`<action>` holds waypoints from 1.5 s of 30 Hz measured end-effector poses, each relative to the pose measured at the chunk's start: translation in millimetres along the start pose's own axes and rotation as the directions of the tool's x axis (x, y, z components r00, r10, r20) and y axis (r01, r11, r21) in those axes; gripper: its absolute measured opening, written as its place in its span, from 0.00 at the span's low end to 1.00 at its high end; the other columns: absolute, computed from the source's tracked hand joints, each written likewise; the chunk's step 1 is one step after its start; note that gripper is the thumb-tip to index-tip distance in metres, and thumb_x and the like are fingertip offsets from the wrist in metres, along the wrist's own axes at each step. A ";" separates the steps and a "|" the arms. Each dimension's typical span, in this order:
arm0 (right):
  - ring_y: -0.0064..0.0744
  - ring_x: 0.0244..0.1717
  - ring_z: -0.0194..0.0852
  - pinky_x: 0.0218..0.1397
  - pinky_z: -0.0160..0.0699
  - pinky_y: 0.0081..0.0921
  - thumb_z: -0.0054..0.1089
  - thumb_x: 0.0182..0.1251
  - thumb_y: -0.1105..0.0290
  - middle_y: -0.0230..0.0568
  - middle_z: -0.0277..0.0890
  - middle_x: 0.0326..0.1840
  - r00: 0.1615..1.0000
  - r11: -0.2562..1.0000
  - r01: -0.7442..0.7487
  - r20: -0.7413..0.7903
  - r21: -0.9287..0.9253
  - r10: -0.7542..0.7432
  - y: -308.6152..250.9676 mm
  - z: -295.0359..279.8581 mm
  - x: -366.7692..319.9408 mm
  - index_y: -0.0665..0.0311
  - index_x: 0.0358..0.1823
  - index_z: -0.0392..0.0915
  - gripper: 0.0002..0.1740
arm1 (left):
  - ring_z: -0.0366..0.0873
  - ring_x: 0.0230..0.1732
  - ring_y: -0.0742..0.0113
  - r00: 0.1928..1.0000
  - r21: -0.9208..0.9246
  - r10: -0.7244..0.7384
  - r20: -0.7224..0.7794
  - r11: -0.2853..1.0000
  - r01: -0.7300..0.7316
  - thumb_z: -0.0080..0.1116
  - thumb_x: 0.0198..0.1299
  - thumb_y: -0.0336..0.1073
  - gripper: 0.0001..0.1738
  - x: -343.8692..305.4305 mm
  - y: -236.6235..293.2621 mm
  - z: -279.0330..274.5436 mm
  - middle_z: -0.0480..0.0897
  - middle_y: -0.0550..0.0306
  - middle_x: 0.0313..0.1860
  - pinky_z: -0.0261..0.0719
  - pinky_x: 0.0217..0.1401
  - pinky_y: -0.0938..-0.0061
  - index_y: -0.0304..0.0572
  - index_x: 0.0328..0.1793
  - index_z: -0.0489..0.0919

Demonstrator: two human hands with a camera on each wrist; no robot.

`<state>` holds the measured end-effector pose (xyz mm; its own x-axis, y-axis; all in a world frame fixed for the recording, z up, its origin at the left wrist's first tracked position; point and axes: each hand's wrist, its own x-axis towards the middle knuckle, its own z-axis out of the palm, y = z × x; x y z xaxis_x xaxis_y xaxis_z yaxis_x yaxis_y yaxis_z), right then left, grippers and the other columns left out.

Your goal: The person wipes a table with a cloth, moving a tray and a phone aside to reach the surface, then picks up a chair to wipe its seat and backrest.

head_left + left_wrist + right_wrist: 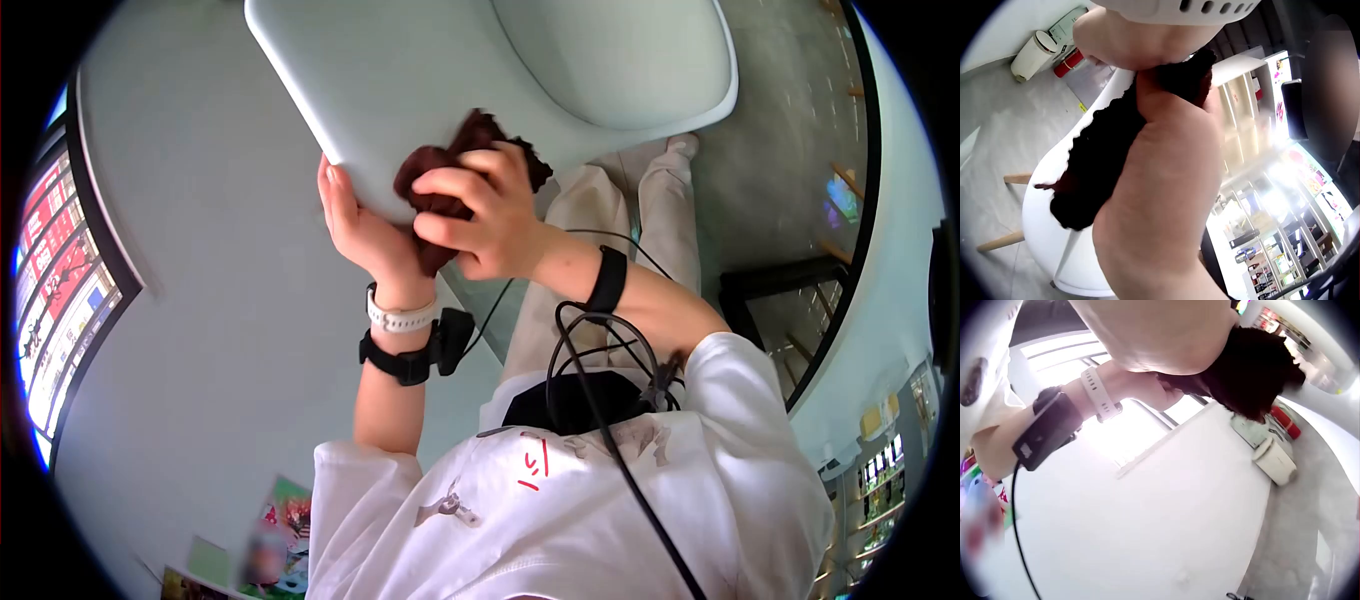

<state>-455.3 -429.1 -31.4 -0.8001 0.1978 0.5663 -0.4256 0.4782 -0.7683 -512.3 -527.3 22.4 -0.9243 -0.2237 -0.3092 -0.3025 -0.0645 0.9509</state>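
Note:
A white chair (400, 60) fills the top of the head view. At the near left corner of its backrest is the left hand (375, 235), holding the edge with its fingers and thumb lying along it. The right hand (490, 215) grips a crumpled dark brown cloth (435, 170) with bent fingers and has it against the chair's surface, close beside the left hand. In the left wrist view the cloth (1097, 162) hangs over the white chair (1044, 194). The right wrist view shows the cloth (1254, 372) bunched beyond the right hand (1160, 331).
Black cables (600, 400) loop in front of the person's shirt. A dark-framed piece of furniture (780, 290) stands at the right. The left wrist view shows a white bin (1035, 56), a red cylinder (1069, 62) and lit shelves (1244, 125).

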 end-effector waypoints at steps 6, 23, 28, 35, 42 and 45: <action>0.46 0.55 0.64 0.52 0.67 0.42 0.67 0.43 0.70 0.37 0.67 0.53 0.953 0.999 -0.012 0.303 -0.029 0.020 90.2 -33.3 -84.5 0.49 0.41 0.69 0.21 | 0.67 0.56 0.71 0.974 0.065 -0.193 0.117 0.980 0.187 0.38 0.71 0.45 0.19 -0.2 19.9 -14.7 0.73 0.61 0.53 0.63 0.60 0.74 0.42 0.60 0.68; 0.36 0.54 0.77 0.44 0.80 0.22 0.52 0.61 0.69 0.36 0.77 0.54 0.984 0.979 0.177 0.021 -0.099 -0.175 2.5 14.2 15.5 0.62 0.50 0.77 0.16 | 0.69 0.54 0.71 0.930 0.047 -0.271 0.249 0.962 0.268 0.36 0.72 0.44 0.16 7.1 25.6 -29.0 0.74 0.63 0.50 0.66 0.59 0.72 0.47 0.58 0.67; 0.44 0.56 0.75 0.57 0.77 0.34 0.57 0.57 0.72 0.43 0.75 0.58 0.991 0.997 0.021 0.127 0.074 -0.031 35.8 -14.5 -20.7 0.62 0.49 0.75 0.16 | 0.68 0.56 0.70 0.939 0.061 -0.273 0.210 0.962 0.266 0.37 0.72 0.44 0.16 0.0 23.5 -20.7 0.72 0.62 0.53 0.65 0.60 0.70 0.47 0.59 0.66; 0.40 0.52 0.78 0.46 0.81 0.26 0.49 0.62 0.69 0.41 0.77 0.55 0.994 0.990 0.112 -0.005 -0.081 -0.113 -12.1 17.2 21.5 0.62 0.50 0.76 0.15 | 0.69 0.56 0.66 0.903 -0.011 -0.275 0.330 0.956 0.295 0.38 0.71 0.45 0.19 6.9 17.0 -38.9 0.72 0.61 0.54 0.68 0.59 0.70 0.46 0.61 0.66; 0.43 0.50 0.79 0.49 0.80 0.30 0.57 0.51 0.78 0.49 0.76 0.56 0.999 0.999 -0.030 0.036 0.014 0.030 14.3 -12.5 -6.0 0.67 0.52 0.75 0.23 | 0.67 0.56 0.70 0.943 0.082 -0.252 0.218 0.967 0.240 0.38 0.71 0.47 0.18 -9.0 21.6 -13.8 0.72 0.62 0.53 0.64 0.61 0.71 0.46 0.58 0.66; 0.40 0.50 0.78 0.41 0.78 0.24 0.50 0.60 0.70 0.43 0.77 0.55 0.999 0.991 0.041 0.025 -0.129 -0.038 -8.3 4.8 8.4 0.63 0.49 0.78 0.17 | 0.67 0.54 0.74 0.926 0.092 -0.284 0.249 0.959 0.269 0.37 0.71 0.46 0.17 -4.8 20.7 -23.7 0.72 0.65 0.51 0.65 0.58 0.74 0.47 0.58 0.66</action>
<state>-460.5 -435.4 -21.7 -0.7939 0.1581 0.5871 -0.3993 0.5926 -0.6996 -508.6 -550.6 43.7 -0.8279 0.0530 -0.5584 -0.5603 -0.0322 0.8276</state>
